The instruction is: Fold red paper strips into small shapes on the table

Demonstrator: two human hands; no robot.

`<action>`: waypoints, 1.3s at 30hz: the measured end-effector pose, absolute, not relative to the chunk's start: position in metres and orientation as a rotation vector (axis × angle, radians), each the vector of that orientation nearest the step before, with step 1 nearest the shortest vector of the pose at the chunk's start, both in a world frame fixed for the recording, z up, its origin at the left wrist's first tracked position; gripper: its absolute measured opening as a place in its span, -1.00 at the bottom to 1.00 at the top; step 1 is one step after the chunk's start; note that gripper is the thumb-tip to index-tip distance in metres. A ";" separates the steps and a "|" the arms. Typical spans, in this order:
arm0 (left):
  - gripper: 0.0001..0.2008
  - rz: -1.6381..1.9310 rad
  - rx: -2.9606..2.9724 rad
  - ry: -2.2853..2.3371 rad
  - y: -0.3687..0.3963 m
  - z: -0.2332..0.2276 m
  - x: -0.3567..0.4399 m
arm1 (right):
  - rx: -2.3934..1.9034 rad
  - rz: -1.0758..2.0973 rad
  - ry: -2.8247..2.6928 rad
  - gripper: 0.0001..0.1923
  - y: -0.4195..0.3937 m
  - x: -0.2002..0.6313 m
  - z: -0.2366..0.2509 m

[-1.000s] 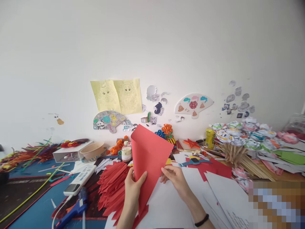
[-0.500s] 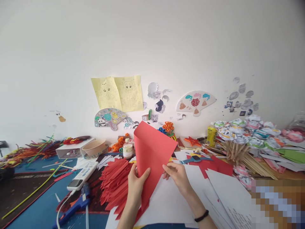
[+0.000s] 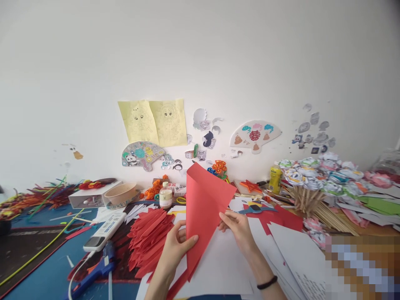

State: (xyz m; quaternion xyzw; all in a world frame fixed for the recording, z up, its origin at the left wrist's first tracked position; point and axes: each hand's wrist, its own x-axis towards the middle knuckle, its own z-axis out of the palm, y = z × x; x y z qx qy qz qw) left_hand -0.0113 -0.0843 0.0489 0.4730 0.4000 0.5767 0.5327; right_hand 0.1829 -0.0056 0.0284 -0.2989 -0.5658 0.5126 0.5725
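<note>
A sheet of red paper (image 3: 208,200), rolled into a cone shape with its point downward, is held up between my hands. My left hand (image 3: 179,246) grips its left edge, thumb across the front and fingers behind. On the right edge, my right hand (image 3: 234,225) pinches the paper between thumb and fingers; a black band circles that wrist. Below the cone lie white sheets (image 3: 225,266). Just left of my left hand is a pile of folded red paper pieces (image 3: 148,237).
A blue glue gun (image 3: 98,266) and a white power strip (image 3: 104,233) lie at left. Behind stand a small bottle (image 3: 165,196) and a bowl (image 3: 121,191). A blue watch (image 3: 256,208) rests on red paper at right, near bunched paper flowers (image 3: 315,171) on sticks.
The red paper has shifted a little to the right with both hands, and its roll looks narrower and more tightly lapped. My left thumb lies lower against it.
</note>
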 end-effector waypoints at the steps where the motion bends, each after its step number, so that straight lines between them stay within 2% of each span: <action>1: -0.58 1.391 1.136 0.959 -0.083 0.047 -0.011 | -0.702 1.215 -1.314 -0.64 -0.005 0.183 0.028; 8: -0.63 1.436 1.182 0.988 -0.082 0.044 -0.008 | -0.706 1.282 -1.272 -0.62 -0.004 0.181 0.026; 16: -0.63 1.445 1.196 0.989 -0.084 0.045 -0.005 | -0.723 1.153 -1.300 -0.63 -0.005 0.179 0.028; 26: -0.44 1.130 1.123 0.854 -0.103 0.055 0.008 | -0.774 1.017 -1.209 -0.64 -0.002 0.186 0.027; 31: -0.49 1.248 1.134 0.940 -0.091 0.044 0.008 | -0.772 1.015 -1.167 -0.63 0.001 0.187 0.025; 39: -0.56 1.164 1.203 0.966 -0.095 0.044 0.007 | -0.774 1.008 -1.099 -0.65 0.004 0.187 0.022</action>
